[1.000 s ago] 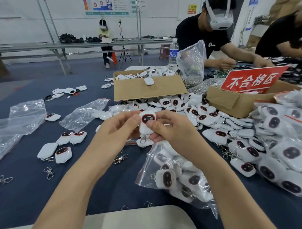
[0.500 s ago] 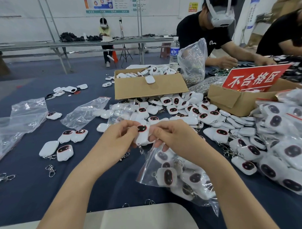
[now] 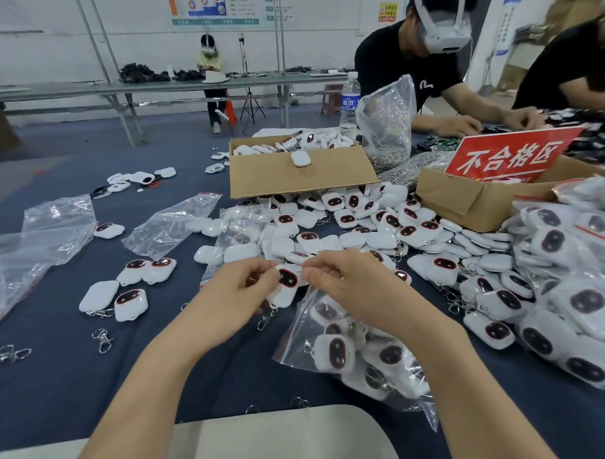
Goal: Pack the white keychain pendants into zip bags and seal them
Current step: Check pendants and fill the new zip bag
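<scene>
Pinched by curled fingers of left hand (image 3: 244,290) and right hand (image 3: 344,282): one white pendant (image 3: 287,284), just over the zip bag (image 3: 375,365) on the worktop (image 3: 66,375). Pull bag mouth wide, then slip it in gently.

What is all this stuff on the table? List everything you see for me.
Held pendant: one, white with dark face, centre.
Zip bag: one, clear, part-filled, front right.
Loose pendants: many, white, heaped mid-table.
Filled bags: several, clear, stacked at right.
Empty bags: a few, clear, at left.
Cardboard boxes: two, brown, behind the heap.
Sign: one, red, in the right box.
Water bottle: one, clear, beyond the boxes.
Metal clasps: several, silver, near left.
Left hand: pinches the held pendant.
Right hand: pinches it too.
</scene>
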### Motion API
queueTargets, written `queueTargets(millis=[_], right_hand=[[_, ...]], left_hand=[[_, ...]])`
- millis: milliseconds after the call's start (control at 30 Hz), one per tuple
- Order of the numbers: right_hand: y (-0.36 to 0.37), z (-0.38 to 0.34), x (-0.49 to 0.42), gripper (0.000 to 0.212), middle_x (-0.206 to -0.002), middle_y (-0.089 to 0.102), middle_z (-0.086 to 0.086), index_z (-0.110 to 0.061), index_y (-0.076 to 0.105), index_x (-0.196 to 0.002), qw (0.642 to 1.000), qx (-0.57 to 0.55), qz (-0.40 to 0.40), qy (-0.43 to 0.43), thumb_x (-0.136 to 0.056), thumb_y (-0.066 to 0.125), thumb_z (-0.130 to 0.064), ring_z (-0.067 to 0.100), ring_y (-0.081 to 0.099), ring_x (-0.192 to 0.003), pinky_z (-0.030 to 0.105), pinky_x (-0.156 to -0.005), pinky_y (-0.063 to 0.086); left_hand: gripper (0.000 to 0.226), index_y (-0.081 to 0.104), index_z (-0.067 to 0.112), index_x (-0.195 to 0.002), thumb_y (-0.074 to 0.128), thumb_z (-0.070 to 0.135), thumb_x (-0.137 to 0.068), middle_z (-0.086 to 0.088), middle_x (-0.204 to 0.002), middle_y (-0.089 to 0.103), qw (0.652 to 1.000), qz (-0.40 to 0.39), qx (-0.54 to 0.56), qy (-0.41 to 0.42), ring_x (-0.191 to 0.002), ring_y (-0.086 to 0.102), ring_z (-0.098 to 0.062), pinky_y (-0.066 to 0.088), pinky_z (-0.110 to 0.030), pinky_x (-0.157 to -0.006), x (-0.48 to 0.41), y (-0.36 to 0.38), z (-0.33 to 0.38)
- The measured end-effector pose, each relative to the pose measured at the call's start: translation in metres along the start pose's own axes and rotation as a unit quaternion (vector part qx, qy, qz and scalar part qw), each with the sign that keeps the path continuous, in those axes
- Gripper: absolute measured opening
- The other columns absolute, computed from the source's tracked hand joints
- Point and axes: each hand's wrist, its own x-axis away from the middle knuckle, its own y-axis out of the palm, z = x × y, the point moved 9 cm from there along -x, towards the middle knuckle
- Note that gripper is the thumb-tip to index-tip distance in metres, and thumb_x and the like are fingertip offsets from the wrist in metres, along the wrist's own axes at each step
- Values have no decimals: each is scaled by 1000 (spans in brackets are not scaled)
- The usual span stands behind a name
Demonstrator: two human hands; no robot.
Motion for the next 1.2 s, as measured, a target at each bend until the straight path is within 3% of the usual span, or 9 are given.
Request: queueTargets(millis=[100,167,367,467,633,700,800,1000,1200], right_hand=[[1,-8,-1,17,-70,63,-22,-33,70,-103,999,-35,2,-28,-100,57,-44,3,57,-60,20,-59,46],[-2,-14,-2,17,-64,60,-17,-29,70,-95,997,-55,16,-47,-100,58,-40,0,50,-58,22,-57,41],[-9,-20,-2,9,-62,62,-18,-34,70,-93,992,-103,46,-64,-98,63,-34,4,54,-61,32,-69,51],[-9,-20,-3,12,-64,64,-19,-28,71,-90,990,-114,56,-63,-97,63,-35,2,54,-61,28,-68,50],[-10,-16,-6,15,-66,66,-20,-21,73,-96,986,-146,66,-44,-97,64,-32,-5,60,-59,21,-62,48],[-11,-13,-7,14,-64,66,-16,-19,73,-96,983,-168,71,-36,-96,65,-31,-5,58,-52,11,-53,40],[-14,-9,-8,15,-67,66,-9,-16,72,-96,978,-188,86,-20,-96,65,-29,-5,54,-44,7,-45,35],[-10,-7,-8,19,-65,67,-15,-17,74,-97,977,-196,77,-19,-97,64,-33,-3,62,-61,13,-57,41],[-14,-7,-4,16,-70,70,-19,-26,75,-96,982,-177,53,-31,-98,62,-35,-7,60,-59,7,-58,41]], left_hand=[[11,72,26,-104,64,30,-97,8,-80,71,997,33,57,38,-72,65,-6,58,-41,-77,1,-6,14],[13,70,26,-103,64,32,-93,9,-81,71,995,45,69,62,-78,64,-11,56,-53,-85,3,-7,22],[10,71,31,-99,64,30,-91,-6,-90,72,991,59,83,87,-79,62,-13,55,-60,-88,6,-9,30],[13,73,37,-97,64,37,-86,-4,-92,73,990,59,96,89,-82,66,-12,59,-54,-88,6,-11,31],[22,73,42,-98,63,22,-99,10,-85,72,987,39,103,118,-82,66,-5,61,-26,-80,6,-11,35],[17,72,37,-104,66,23,-96,9,-92,72,987,19,107,119,-82,65,-6,59,-24,-78,7,-8,38],[25,66,33,-113,67,16,-94,13,-96,71,989,1,90,115,-80,63,-3,55,-22,-78,8,-1,41],[25,60,32,-111,65,13,-95,2,-86,67,990,18,97,96,-71,55,-5,44,-14,-60,8,2,39],[26,61,33,-112,65,13,-95,3,-84,68,992,16,87,93,-71,59,-4,46,-13,-63,5,2,36]])
